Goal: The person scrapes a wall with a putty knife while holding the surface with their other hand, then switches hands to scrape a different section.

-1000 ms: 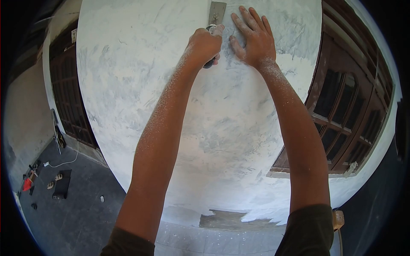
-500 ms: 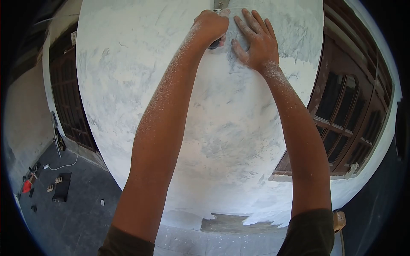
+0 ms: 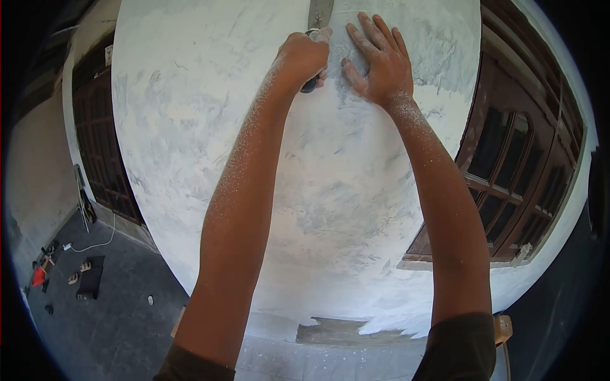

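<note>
My left hand [image 3: 304,60] is closed around a flat-bladed tool with a black handle [image 3: 309,84]. Its grey, strip-like blade [image 3: 320,14] points upward along the wall and runs out of the top of the view, so the tip is hidden. Beside it, my right hand [image 3: 386,70] lies flat against the white, patchily coated wall [image 3: 343,190], fingers spread and holding nothing. Pale dust coats both hands and forearms.
A brown window with wooden frames [image 3: 508,165] stands to the right, and a dark door [image 3: 105,143] to the left. Sandals [image 3: 79,273], a dark mat [image 3: 91,277], a white cable [image 3: 95,246] and a red item [image 3: 39,275] lie on the grey floor.
My left hand has moved down and slightly left along the wall with the bladed tool, so more blade shows. My right hand stays nearly in place.
</note>
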Demonstrator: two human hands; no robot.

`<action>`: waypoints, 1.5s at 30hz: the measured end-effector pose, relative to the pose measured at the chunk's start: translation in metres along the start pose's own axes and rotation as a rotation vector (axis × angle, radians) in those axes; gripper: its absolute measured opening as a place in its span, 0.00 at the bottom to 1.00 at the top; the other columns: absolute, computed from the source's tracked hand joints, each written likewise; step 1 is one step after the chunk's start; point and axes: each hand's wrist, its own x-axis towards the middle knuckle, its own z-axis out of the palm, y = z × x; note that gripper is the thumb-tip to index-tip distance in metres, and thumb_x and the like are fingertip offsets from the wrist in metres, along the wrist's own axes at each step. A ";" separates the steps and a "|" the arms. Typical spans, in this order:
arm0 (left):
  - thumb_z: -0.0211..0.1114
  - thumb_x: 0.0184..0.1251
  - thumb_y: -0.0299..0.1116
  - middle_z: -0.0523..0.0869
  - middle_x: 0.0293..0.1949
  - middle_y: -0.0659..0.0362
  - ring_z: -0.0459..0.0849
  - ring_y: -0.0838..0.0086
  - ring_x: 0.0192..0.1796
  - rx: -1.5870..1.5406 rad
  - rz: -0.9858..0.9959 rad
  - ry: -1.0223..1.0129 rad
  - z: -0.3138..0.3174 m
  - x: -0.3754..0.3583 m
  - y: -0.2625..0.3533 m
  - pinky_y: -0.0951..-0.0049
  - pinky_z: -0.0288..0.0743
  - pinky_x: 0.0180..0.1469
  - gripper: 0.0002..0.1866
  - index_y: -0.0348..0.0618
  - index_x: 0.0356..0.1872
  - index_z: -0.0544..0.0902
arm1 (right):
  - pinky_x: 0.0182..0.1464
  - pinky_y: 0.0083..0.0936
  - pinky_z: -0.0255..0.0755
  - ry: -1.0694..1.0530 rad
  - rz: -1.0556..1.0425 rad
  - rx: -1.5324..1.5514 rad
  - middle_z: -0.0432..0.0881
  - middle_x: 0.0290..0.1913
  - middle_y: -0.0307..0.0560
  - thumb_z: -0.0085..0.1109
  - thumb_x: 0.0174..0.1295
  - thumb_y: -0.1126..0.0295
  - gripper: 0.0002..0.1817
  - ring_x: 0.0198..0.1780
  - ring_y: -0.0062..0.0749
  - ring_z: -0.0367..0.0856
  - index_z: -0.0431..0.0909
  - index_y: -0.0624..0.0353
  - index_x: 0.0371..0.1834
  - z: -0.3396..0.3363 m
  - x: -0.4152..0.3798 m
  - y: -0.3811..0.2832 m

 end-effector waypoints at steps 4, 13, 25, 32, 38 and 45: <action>0.59 0.81 0.50 0.78 0.23 0.58 0.76 0.78 0.20 -0.014 0.002 -0.026 -0.001 0.006 0.009 0.74 0.74 0.22 0.25 0.32 0.36 0.77 | 0.85 0.44 0.44 -0.024 0.019 -0.078 0.62 0.83 0.37 0.63 0.63 0.49 0.36 0.84 0.36 0.55 0.71 0.35 0.77 0.001 0.002 0.002; 0.60 0.80 0.50 0.79 0.24 0.58 0.74 0.79 0.19 -0.021 -0.058 -0.042 -0.001 -0.002 0.011 0.75 0.72 0.21 0.24 0.32 0.37 0.77 | 0.86 0.45 0.41 -0.059 0.032 -0.108 0.62 0.83 0.39 0.63 0.63 0.46 0.36 0.84 0.35 0.53 0.72 0.36 0.76 0.001 0.000 -0.001; 0.57 0.82 0.50 0.79 0.23 0.59 0.74 0.80 0.19 -0.037 -0.017 -0.088 -0.008 0.013 0.023 0.76 0.72 0.21 0.25 0.34 0.35 0.77 | 0.86 0.44 0.41 -0.071 0.036 -0.120 0.62 0.83 0.38 0.63 0.63 0.46 0.36 0.84 0.34 0.54 0.72 0.37 0.76 0.000 0.002 0.000; 0.58 0.81 0.44 0.79 0.20 0.58 0.77 0.74 0.19 -0.075 -0.046 -0.076 -0.008 -0.001 0.018 0.71 0.75 0.24 0.22 0.34 0.30 0.78 | 0.86 0.43 0.41 -0.070 0.044 -0.088 0.62 0.83 0.38 0.63 0.63 0.47 0.36 0.84 0.34 0.54 0.73 0.37 0.76 0.000 0.001 -0.001; 0.57 0.81 0.50 0.78 0.24 0.61 0.72 0.82 0.19 -0.036 0.017 -0.130 -0.019 0.035 0.047 0.79 0.71 0.21 0.23 0.34 0.39 0.76 | 0.86 0.44 0.41 -0.058 0.037 -0.071 0.62 0.83 0.38 0.63 0.63 0.46 0.36 0.84 0.34 0.53 0.72 0.38 0.76 0.000 0.001 0.000; 0.57 0.82 0.49 0.78 0.24 0.60 0.73 0.81 0.19 0.008 -0.048 -0.124 -0.009 0.009 0.019 0.76 0.71 0.20 0.23 0.34 0.37 0.75 | 0.86 0.43 0.41 -0.072 0.044 -0.104 0.61 0.83 0.39 0.62 0.64 0.47 0.35 0.84 0.34 0.52 0.72 0.38 0.76 -0.002 0.003 -0.001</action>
